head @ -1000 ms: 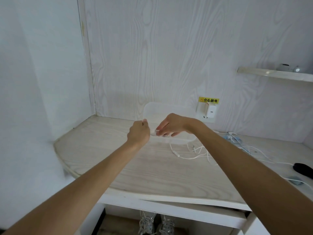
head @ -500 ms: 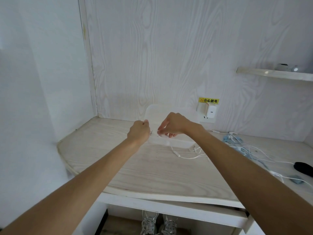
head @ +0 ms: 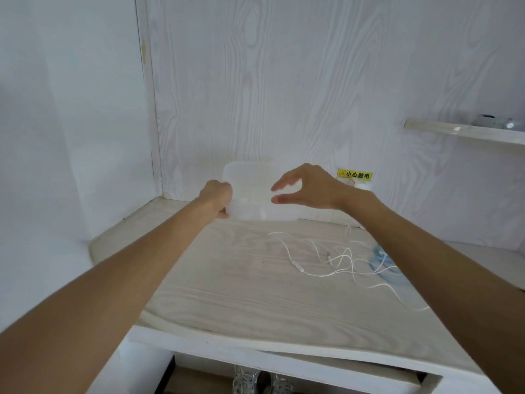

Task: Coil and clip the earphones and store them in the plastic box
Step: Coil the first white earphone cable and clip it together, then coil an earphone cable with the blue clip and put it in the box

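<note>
Nearest us, below the desk (head: pixel 227 280) edge, we see a pair of shoes (head: pixel 261 382) on the floor. On the desktop, right of centre, white earphones (head: pixel 326 263) lie loose and uncoiled, their cable running toward a bluish cable bundle (head: pixel 380 260) partly hidden by the right forearm. Farther back, our left hand (head: pixel 217 197) grips the left end of the translucent plastic box (head: pixel 250 180), its lid raised against the wall. Our right hand (head: pixel 306 186) hovers over the box, thumb and fingers spread apart, holding nothing we can see. Beyond are a yellow warning label (head: pixel 354 174) and a wall shelf (head: pixel 463 132).
</note>
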Motion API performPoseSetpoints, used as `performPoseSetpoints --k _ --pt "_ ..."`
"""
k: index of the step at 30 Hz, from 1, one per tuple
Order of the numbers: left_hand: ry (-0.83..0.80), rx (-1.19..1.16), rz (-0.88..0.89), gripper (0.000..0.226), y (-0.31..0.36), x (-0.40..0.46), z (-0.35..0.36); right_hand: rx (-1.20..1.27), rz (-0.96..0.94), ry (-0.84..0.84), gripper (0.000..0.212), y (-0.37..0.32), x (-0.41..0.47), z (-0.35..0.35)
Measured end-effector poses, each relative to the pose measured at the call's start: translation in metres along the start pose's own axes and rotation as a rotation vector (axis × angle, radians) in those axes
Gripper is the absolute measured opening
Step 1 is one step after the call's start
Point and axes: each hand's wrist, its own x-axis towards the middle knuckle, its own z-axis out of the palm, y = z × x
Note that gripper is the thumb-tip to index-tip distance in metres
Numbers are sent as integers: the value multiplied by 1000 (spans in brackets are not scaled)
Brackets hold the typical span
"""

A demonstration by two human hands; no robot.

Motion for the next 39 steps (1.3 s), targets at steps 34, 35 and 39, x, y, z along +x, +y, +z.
performPoseSetpoints --k 34,35,39 --pt "-582 429 377 30 -16 -53 86 -106 491 -476 67 93 -94 -8" --pt "-678 523 356 41 -25 -59 95 -102 490 -507 69 90 -99 1" --pt "-621 875 602 37 -61 -68 122 -18 344 -304 45 83 -105 37"
